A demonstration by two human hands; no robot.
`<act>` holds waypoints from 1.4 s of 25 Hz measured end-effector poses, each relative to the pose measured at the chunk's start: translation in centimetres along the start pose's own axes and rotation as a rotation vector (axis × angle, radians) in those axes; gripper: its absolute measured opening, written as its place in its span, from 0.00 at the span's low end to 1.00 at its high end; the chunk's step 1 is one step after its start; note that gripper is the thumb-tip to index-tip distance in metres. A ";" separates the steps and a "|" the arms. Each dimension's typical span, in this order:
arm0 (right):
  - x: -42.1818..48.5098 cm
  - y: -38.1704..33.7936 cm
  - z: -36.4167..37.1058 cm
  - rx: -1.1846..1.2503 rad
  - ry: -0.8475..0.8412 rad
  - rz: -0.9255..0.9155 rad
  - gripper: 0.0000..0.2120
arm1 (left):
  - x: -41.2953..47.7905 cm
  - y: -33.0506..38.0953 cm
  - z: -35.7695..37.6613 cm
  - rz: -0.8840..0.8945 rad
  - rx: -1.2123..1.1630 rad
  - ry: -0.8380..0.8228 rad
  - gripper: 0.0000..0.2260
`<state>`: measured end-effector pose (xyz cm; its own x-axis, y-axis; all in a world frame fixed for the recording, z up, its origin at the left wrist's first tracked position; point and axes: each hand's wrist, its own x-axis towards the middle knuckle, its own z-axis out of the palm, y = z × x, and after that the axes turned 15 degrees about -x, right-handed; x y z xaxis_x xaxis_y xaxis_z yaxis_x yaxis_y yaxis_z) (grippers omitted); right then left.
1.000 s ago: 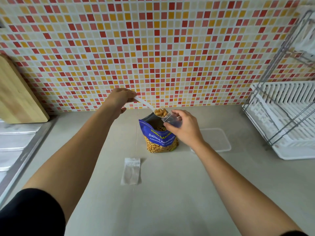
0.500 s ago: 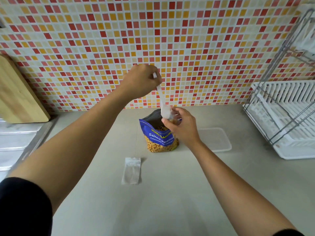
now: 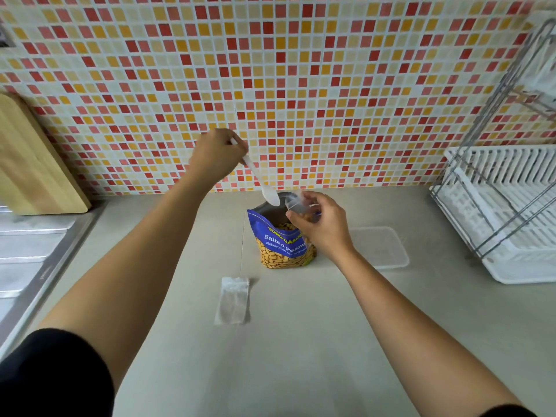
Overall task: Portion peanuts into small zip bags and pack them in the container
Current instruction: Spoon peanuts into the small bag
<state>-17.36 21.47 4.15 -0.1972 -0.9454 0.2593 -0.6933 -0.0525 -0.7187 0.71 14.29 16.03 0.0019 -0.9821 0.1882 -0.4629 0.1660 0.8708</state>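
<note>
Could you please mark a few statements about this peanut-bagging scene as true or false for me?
1. The left hand grips a white spoon above the open peanut bag. True.
2. The spoon is heaped with peanuts. False: its bowl looks empty.
3. The right hand holds a small zip bag beside the spoon. True.
4. The spare zip bag lies inside the container. False: it lies flat on the counter, in front of the peanut bag.

Far left: wooden cutting board [image 3: 33, 164] against mosaic-tile wall [image 3: 301, 85], above steel drainboard [image 3: 27, 248]. Far right: white dish rack [image 3: 505, 206] on grey counter [image 3: 301, 341].
</note>
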 end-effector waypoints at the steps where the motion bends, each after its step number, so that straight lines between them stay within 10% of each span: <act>1: 0.0 0.0 0.0 -0.001 0.000 0.002 0.24 | -0.2 -0.7 0.5 -0.015 0.013 -0.017 0.10; 13: 0.1 -0.2 -1.8 0.074 0.086 0.117 0.24 | -1.9 -5.8 4.1 -0.059 0.250 -0.286 0.17; 17: 1.0 -0.8 -2.8 0.096 0.137 0.138 0.23 | -3.1 -4.8 3.9 0.056 -0.006 -0.104 0.11; 22: 1.7 -1.9 -3.2 0.133 0.154 0.161 0.24 | -6.4 -4.5 5.6 0.005 -0.259 -0.480 0.20; 35: 0.6 1.4 -8.0 0.330 -0.114 0.164 0.09 | -10.0 -3.6 11.8 -0.192 -0.598 -0.487 0.16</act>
<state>-24.01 23.39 8.45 -0.1957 -0.9786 0.0641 -0.3954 0.0189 -0.9183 -8.13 22.50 5.67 -0.4188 -0.9037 -0.0894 0.0607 -0.1261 0.9902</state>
